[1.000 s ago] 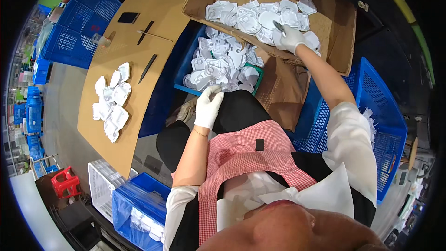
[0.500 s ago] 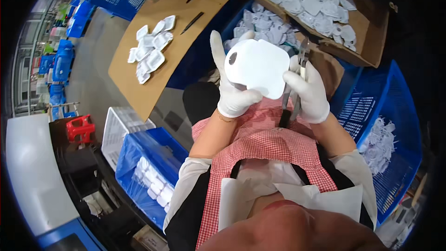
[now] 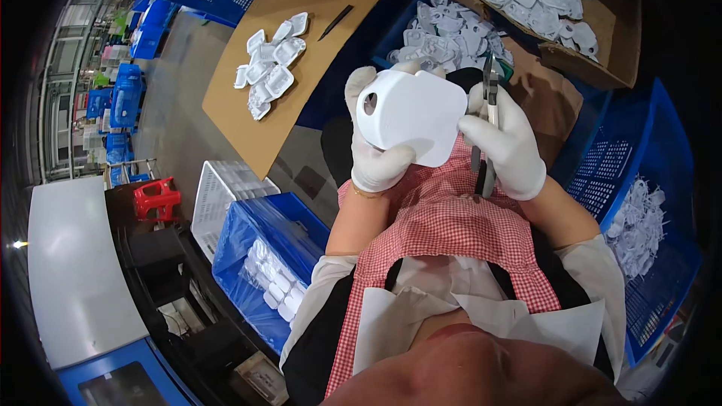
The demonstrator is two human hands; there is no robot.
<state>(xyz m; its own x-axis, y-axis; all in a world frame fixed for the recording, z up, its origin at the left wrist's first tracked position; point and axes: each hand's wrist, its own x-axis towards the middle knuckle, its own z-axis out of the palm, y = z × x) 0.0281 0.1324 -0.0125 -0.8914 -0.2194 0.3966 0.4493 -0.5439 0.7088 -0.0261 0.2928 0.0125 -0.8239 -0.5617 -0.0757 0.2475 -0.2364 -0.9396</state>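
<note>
A smooth white plastic cover (image 3: 425, 116) with rounded corners and an oval hole near its left edge is held up over my lap. My gloved left hand (image 3: 376, 162) is closed around its left side, thumb on the near edge, some fingers hidden behind. In my gloved right hand (image 3: 511, 146) is a pair of cutting pliers (image 3: 491, 94), jaws pointing away from me and dark handles below the palm. The right thumb and index finger are at the cover's right edge; whether they pinch it I cannot tell.
Several white parts (image 3: 271, 60) lie on a brown board (image 3: 248, 135) at left, near black pens. Beyond my hands are a blue crate of white parts (image 3: 451, 30) and a cardboard box (image 3: 617, 37). A blue basket (image 3: 662, 150) with scraps stands right; a blue lined bin (image 3: 233, 256), lower left.
The cover has turned slightly, so more of its curved left wall shows. My left fingers have curled in closer to it. The surroundings have shifted rightward in view.
</note>
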